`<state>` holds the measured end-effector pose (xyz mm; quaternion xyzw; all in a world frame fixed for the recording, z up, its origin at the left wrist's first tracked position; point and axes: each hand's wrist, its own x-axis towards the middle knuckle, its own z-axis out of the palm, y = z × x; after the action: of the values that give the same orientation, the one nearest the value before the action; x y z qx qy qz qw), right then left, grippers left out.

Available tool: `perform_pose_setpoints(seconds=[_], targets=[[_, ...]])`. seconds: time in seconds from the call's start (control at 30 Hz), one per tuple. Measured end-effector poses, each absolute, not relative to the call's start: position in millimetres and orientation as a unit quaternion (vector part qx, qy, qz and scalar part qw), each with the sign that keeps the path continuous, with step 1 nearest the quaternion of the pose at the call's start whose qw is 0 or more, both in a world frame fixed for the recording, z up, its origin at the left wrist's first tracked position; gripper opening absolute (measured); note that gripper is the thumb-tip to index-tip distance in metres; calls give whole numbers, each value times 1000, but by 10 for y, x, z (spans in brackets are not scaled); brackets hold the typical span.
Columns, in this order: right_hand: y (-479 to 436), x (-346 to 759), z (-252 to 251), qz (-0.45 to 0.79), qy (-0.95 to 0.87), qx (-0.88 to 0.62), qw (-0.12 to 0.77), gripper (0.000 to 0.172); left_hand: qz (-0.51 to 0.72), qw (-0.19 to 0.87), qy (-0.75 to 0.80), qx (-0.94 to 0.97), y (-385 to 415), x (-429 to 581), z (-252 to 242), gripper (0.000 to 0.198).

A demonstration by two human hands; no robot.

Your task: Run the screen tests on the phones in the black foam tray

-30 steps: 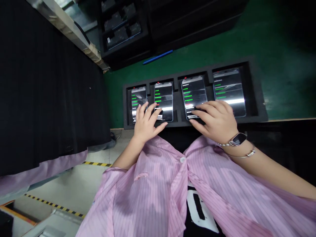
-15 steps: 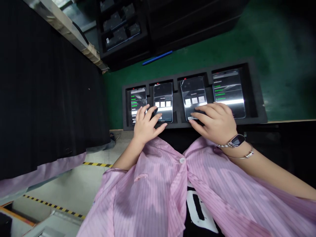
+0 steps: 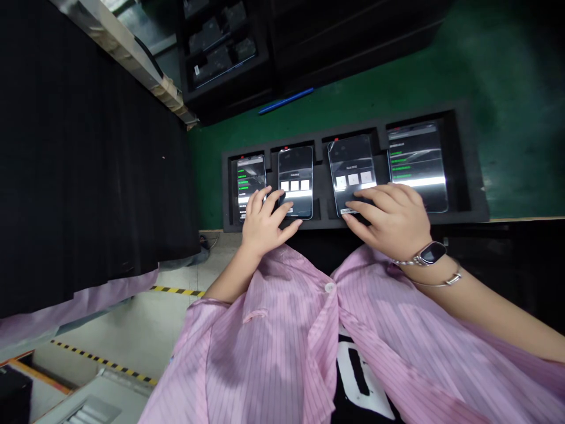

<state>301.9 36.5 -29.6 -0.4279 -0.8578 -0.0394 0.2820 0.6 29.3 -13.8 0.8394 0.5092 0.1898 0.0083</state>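
Several lit phones lie face up in the slots of a black foam tray (image 3: 324, 176). My left hand (image 3: 265, 225), fingers spread, is over the lower parts of the far-left phone (image 3: 251, 172) and the second phone (image 3: 295, 165). My right hand (image 3: 391, 218) has its fingertips at the lower part of the third phone (image 3: 351, 154); its back partly covers the lower left of the far-right phone (image 3: 419, 156). The two middle screens each show a row of three white squares; the outer two show lists with green lines. Neither hand grips anything.
A blue pen (image 3: 286, 101) lies on the green table mat (image 3: 507, 171) behind the tray. Farther back at the left stands a dark tray (image 3: 220, 56) holding more devices. A black curtain (image 3: 88, 153) hangs on the left, above a floor with yellow-black tape (image 3: 179, 291).
The whole view has shifted slightly, so tray and hands appear a little farther right. Both hands keep nearly the same pose over the phones.
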Motion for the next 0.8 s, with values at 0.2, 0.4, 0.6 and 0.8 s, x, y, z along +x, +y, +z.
perform_pose_setpoints(seconds=[0.2,0.4,0.6,0.8], targets=[[377,3022,-298,-48,-862,-418,283,17,218,-25,488,845,297,7,-151,39],[374,3013,-278,-52,-860,-423,281,17,216,-27,487,846,301,3,-152,39],[375,3019,-292,-44,-859,-425,281,18,206,-19,496,843,302,0,-156,40],[373,3018,-294,-36,-857,-432,277,18,203,-9,502,841,298,6,-151,39]])
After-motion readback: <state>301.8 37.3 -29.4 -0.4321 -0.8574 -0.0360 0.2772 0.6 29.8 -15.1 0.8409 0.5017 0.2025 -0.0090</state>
